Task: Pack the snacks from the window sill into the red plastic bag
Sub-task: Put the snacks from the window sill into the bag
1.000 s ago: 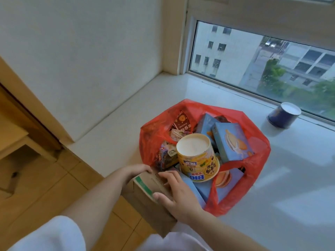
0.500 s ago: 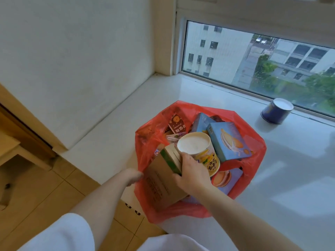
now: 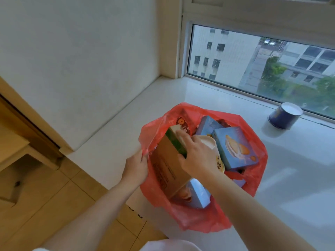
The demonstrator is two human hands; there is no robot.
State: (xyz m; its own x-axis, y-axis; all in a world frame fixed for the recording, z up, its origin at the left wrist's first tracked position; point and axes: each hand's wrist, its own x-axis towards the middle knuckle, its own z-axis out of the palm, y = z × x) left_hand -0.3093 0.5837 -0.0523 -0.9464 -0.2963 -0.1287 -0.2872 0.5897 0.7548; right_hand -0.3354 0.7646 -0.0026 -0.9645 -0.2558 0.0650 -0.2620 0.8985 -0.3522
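Now the brown carton (image 3: 168, 165) sits tilted in the mouth of the red plastic bag (image 3: 199, 221), on the window sill (image 3: 290, 205) near its front edge, wedged beside the yellow tub (image 3: 215, 154) and blue boxes (image 3: 233, 147). The right hand (image 3: 197, 156) curls its grip over the carton's green end; the left hand (image 3: 135, 169) pinches the bag's rim. Best to keep that rim pulled wide and slide the carton down the side, not onto the tub. A blue cup (image 3: 284, 115) waits near the window.
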